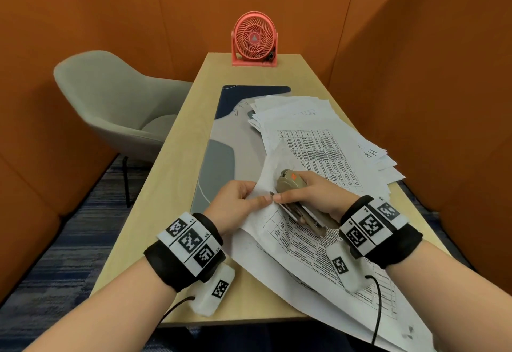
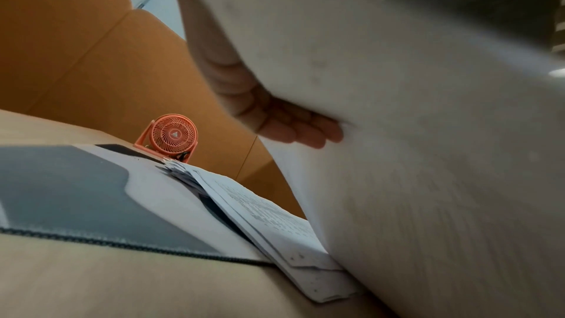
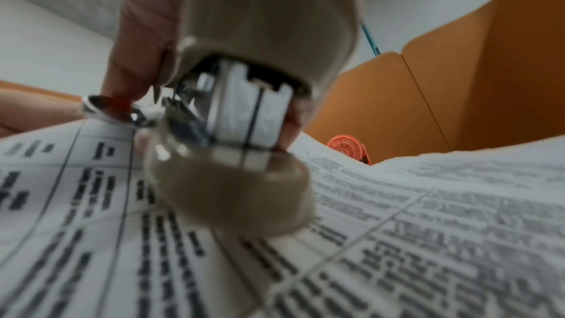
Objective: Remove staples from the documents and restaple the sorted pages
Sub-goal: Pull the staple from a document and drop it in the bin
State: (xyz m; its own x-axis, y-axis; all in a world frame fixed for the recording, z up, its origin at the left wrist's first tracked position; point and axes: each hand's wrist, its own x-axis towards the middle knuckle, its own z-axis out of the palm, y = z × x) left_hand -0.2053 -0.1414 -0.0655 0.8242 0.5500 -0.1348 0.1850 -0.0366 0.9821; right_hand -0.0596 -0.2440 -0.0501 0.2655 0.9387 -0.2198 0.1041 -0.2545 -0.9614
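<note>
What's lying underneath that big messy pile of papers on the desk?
A blue-and-grey desk mat shows beneath the paper pile, resting on the wooden table. How far the mat reaches under the sheets is covered, as is anything else beneath.

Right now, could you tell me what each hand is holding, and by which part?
The right hand grips the stapler round its body; the left hand pinches the folded-back sheet at its edge.

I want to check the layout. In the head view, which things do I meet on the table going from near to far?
The hands, left and right, with the stapler → loose paper pile → pink fan.
</note>
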